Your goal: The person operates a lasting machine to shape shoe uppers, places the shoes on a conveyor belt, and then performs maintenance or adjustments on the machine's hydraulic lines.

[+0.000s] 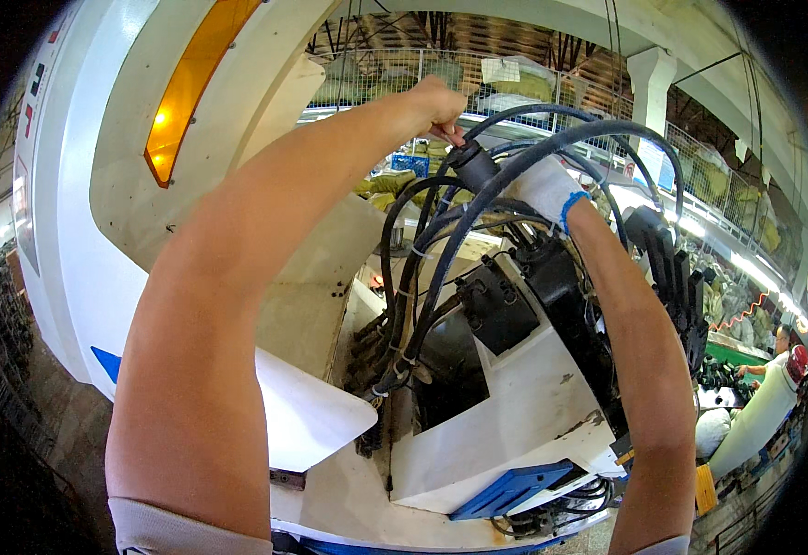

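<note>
Both forearms reach up over the white machine housing (533, 407) — left hand (436, 102) pinched shut on the black hose fitting (474, 165), gloved right hand (544, 190) wrapped round the stiff, springy-looking black hoses (515, 162) — best gripped near the fitting.

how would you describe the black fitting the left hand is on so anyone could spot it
Start at the big white machine and follow its bundle of black hoses upward. At the top, by the left hand, sits a short black fitting, thicker than the hoses around it.
</note>
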The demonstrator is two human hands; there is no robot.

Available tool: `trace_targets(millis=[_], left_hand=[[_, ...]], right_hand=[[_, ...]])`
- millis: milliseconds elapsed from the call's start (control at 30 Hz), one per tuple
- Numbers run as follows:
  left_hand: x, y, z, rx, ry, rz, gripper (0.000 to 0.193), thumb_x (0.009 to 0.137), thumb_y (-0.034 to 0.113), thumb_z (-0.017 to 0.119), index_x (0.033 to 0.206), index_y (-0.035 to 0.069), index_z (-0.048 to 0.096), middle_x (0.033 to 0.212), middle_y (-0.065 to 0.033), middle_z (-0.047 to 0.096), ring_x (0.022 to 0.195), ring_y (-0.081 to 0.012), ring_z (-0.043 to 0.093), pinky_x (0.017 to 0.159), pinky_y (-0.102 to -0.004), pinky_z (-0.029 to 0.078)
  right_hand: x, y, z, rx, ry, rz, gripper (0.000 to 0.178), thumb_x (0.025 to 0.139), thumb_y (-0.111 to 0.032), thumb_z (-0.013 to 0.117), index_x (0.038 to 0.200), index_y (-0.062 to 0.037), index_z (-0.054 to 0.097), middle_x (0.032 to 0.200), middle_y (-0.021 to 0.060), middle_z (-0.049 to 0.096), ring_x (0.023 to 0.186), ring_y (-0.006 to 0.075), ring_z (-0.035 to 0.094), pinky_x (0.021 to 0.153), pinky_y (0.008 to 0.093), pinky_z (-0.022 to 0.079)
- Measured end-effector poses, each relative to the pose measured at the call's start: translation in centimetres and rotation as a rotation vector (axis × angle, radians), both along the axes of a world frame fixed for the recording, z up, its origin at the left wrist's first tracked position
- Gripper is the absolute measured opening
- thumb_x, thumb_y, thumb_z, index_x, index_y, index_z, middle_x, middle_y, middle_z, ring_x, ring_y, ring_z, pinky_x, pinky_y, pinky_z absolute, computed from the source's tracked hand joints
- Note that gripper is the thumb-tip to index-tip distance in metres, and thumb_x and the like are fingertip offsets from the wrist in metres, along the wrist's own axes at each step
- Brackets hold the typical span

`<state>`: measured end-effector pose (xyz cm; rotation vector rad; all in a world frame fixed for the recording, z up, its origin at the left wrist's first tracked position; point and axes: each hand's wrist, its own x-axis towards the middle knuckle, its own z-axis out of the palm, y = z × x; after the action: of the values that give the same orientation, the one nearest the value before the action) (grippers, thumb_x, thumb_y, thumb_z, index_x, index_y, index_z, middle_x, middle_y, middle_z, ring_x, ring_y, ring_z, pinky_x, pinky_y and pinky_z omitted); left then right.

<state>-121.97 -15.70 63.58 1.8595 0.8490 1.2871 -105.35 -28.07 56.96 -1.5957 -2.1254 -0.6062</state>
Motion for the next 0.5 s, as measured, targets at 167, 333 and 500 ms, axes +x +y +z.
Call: trace_targets(millis=[167,333,500], left_hand=[[-0.7,0.3,0.4,0.074,0.097,-0.076,0.009,0.076,-0.018,0.054,0.083,-0.018,0.06,0.081,-0.0277,0.067,0.069,-0.0367,0.073,0.053,-0.0408,0.063],[-0.7,0.2,0.3,0.12,0.136,-0.119,0.014,0.081,-0.012,0.051,0.086,-0.02,0.061,0.083,-0.027,0.069,0.065,-0.0344,0.073,0.05,-0.039,0.062],[-0.9,-0.6,0.6,0.237,0.259,-0.137,0.014,0.082,-0.011,0.052,0.083,-0.02,0.062,0.084,-0.0269,0.071,0.063,-0.0303,0.073,0.051,-0.0384,0.061]], right_hand=[[0.3,0.6,-0.6,0.117,-0.029,0.112,0.029,0.08,-0.026,0.075,0.091,0.0006,0.072,0.091,0.0211,0.071,0.086,0.0375,0.066,0.081,0.042,0.053],[0.6,1.7,-0.7,0.106,-0.102,0.051,0.03,0.079,-0.027,0.075,0.093,0.0006,0.072,0.093,0.0216,0.071,0.088,0.0372,0.067,0.082,0.0418,0.053],[0.9,1.5,0.0,-0.011,-0.027,-0.017,0.044,0.082,-0.042,0.078,0.105,-0.0057,0.073,0.102,0.0238,0.07,0.097,0.0388,0.066,0.088,0.0404,0.052]])
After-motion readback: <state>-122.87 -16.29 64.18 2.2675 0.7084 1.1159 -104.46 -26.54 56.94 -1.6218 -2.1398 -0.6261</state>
